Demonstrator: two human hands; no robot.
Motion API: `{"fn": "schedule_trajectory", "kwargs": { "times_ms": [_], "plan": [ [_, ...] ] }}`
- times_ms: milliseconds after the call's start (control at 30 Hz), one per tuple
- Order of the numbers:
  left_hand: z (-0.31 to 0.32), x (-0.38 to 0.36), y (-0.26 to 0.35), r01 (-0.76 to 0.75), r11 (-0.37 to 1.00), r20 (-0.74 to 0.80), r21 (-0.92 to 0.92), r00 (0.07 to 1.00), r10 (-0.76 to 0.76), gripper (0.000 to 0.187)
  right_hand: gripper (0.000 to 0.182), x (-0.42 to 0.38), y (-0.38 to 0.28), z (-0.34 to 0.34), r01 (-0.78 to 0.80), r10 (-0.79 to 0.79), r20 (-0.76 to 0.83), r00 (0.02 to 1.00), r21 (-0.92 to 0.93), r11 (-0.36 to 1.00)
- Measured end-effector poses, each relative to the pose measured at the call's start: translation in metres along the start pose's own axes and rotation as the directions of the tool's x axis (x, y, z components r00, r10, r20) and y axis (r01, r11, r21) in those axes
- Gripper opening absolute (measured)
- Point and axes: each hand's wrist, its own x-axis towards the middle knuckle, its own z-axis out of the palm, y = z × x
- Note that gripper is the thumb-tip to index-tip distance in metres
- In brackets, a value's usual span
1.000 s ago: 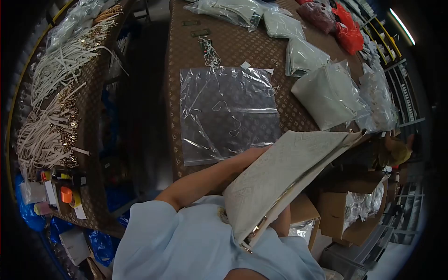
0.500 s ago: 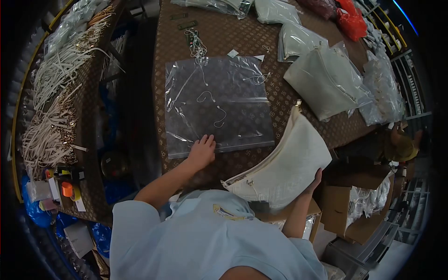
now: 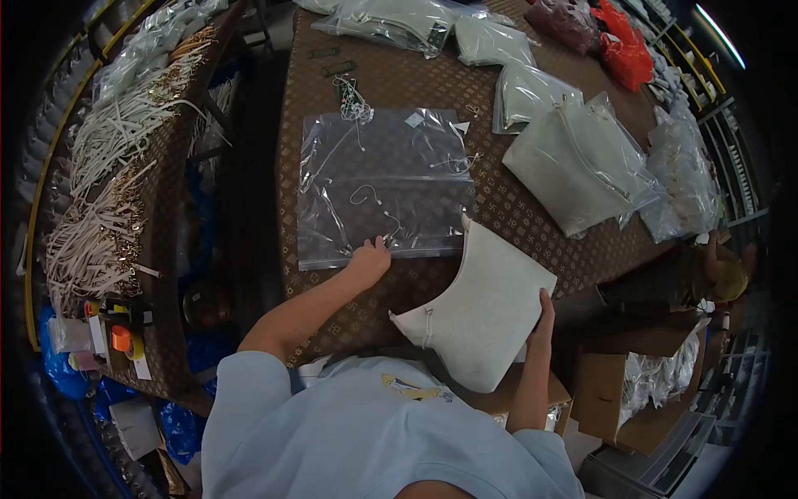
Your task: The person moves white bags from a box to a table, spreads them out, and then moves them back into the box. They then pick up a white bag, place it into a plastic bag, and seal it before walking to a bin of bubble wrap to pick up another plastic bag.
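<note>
My right hand [image 3: 542,320] is closed on the right edge of a cream-white handbag [image 3: 497,308], which is held tilted over the near edge of the table. A thin cord with a small tag hangs on the bag's left side. My left hand [image 3: 371,259] rests at the near edge of a flat clear plastic bag [image 3: 332,224], its fingers a little apart and touching the film. The left fingertips are partly blurred against the plastic. White hooked strings [image 3: 366,195] lie on or beneath the plastic bag, and a tangle of white strings [image 3: 355,106] sits at its far edge.
Several cream bags in clear plastic [image 3: 573,166] lie at the right and far side of the patterned table [image 3: 424,283]. White straps [image 3: 100,258] with metal clasps cover a left table. An open cardboard box [image 3: 600,391] stands at lower right. Another person [image 3: 723,270] is at far right.
The handbag has shifted left, turning its flat side up and hiding its opening, with my right hand still on its edge. My left hand has moved slightly right along the plastic bag's edge.
</note>
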Motion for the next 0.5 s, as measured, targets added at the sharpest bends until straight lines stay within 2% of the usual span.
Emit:
{"fn": "schedule_trajectory", "kwargs": {
  "times_ms": [67,100,167,233,267,333,367,400,433,500],
  "plan": [
    [0.001,0.017,-0.01,0.111,0.972,0.255,-0.208,0.965,-0.056,0.015,0.044,0.008,-0.009,0.006,0.0,0.0,-0.038,0.999,0.01,1.0],
    [0.0,0.027,-0.023,0.123,0.972,0.245,-0.201,0.967,-0.071,0.015,0.044,0.011,-0.013,0.009,0.005,-0.005,-0.021,1.0,0.003,1.0],
    [-0.017,0.049,-0.057,0.472,0.838,0.23,-0.274,0.878,-0.419,0.018,0.048,0.015,-0.016,0.014,0.016,-0.018,0.072,0.997,0.029,0.999],
    [-0.04,0.068,-0.084,0.544,0.796,0.126,-0.265,0.838,-0.531,0.017,0.048,0.032,-0.013,0.016,0.014,-0.013,0.096,0.995,-0.004,1.0],
    [-0.054,0.077,-0.093,0.544,0.797,0.124,-0.262,0.838,-0.531,0.017,0.049,0.041,-0.009,0.017,0.013,-0.009,0.106,0.994,-0.037,0.999],
    [-0.082,0.095,-0.097,0.511,0.766,-0.141,-0.389,0.789,-0.598,0.02,0.049,0.062,0.002,0.023,0.055,-0.049,0.083,0.995,-0.076,0.996],
    [-0.1,0.1,-0.091,0.506,0.771,-0.141,-0.386,0.794,-0.591,0.02,0.049,0.07,0.006,0.031,0.095,-0.089,0.059,0.994,-0.117,0.989],
    [-0.119,0.104,-0.08,0.471,0.801,-0.125,-0.37,0.829,-0.546,0.018,0.048,0.056,0.005,0.06,0.271,-0.35,-0.138,0.927,-0.397,0.877],
    [-0.128,0.106,-0.068,0.435,0.827,-0.108,-0.356,0.86,-0.499,0.017,0.048,0.039,0.003,0.088,0.271,-0.35,-0.143,0.926,-0.391,0.879],
    [-0.119,0.097,-0.037,0.294,0.878,-0.179,-0.379,0.907,-0.381,0.01,0.049,0.0,-0.005,0.137,0.355,-0.367,0.092,0.926,-0.546,0.759]
  ]
}}
